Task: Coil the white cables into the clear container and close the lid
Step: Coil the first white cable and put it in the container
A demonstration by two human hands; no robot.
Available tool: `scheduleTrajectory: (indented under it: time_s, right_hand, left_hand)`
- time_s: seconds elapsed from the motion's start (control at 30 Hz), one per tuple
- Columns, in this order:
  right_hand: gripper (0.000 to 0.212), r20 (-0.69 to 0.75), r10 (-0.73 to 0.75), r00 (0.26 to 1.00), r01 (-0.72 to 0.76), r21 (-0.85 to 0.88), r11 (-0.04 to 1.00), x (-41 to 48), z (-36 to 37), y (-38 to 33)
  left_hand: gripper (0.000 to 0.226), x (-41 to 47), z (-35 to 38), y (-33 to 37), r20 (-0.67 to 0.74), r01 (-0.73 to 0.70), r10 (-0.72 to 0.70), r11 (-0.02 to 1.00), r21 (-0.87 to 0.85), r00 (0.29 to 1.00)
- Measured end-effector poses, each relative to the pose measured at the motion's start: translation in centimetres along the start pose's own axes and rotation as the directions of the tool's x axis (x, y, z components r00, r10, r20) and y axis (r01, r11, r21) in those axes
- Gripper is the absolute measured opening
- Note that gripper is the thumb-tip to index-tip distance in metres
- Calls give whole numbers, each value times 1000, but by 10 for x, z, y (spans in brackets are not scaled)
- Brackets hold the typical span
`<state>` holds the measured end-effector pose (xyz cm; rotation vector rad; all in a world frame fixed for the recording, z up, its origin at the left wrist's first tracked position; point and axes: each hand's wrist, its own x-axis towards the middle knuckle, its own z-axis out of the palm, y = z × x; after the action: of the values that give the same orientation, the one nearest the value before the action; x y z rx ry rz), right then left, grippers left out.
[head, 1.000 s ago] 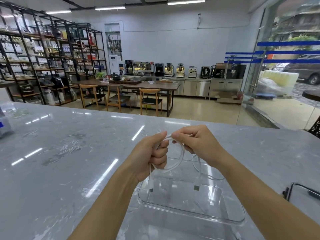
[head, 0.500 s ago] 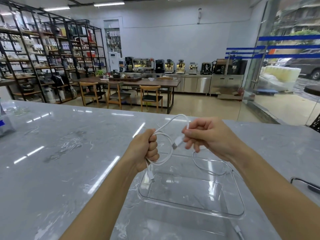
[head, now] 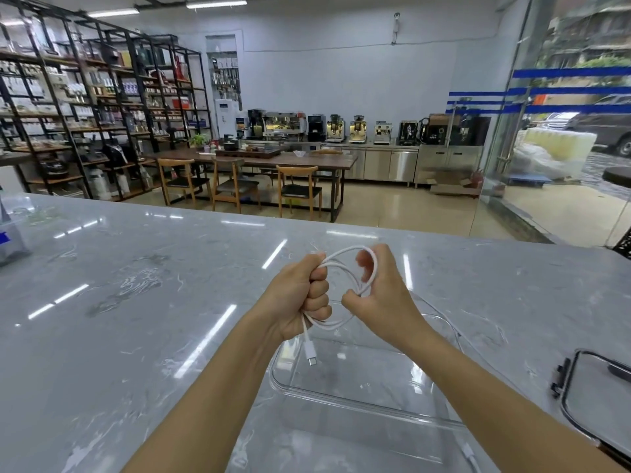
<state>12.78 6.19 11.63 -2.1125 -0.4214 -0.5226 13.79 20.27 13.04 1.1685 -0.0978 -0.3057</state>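
Left hand point(head: 300, 298) clenches the thin white cable point(head: 345, 264) loops; right hand point(head: 379, 291), at three o'clock, pinches another turn above the clear plastic container point(head: 358, 401).

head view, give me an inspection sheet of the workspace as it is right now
surface: grey marble counter, glossy, streaked with light reflections.
job's things: clear container open on the counter, nothing coiled inside yet; lid off, lying to its right.
clutter: a clear box with a blue mark at the far left edge.
grips: left hand fisted on the white cable; right hand guiding its loop.
cables: white cable coiled into loops above the container, plug dangling; a second white cable trails over the far rim.
surroundings: shelving, wooden table and chairs, coffee machines, glass front.
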Motion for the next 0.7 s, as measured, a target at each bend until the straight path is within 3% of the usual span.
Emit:
scheduleTrajectory:
  time_s: [0.07,0.13,0.27,0.43,0.63,0.7]
  right_hand:
    - [49,146,54,988,-79,173,982,3,-4,4]
    - [49,307,20,952,-150,407,901,2,-7,6]
    - [32,359,17,933,-222,536,815,-4,-5,16]
    - [12,354,-18,935,-140,415,899,-18,-13,24]
    - [43,266,61,962,-119,211,970,-24,-44,55]
    - [43,288,94,953,-113,50,992,-23,-51,56]
  left_hand:
    - [47,0,0,-2,13,17,-17,1000,-21,1000]
    - [49,0,1,-5,25,39,-38,999,-37,999]
    - [49,0,6,-4,41,69,-66,995,-70,997]
    - [47,1,5,8,44,76,-73,995,-62,996]
    - [46,0,-2,18,-5,56,-56,998,-31,998]
    - [46,0,-1,17,-13,60,-60,998,-1,998]
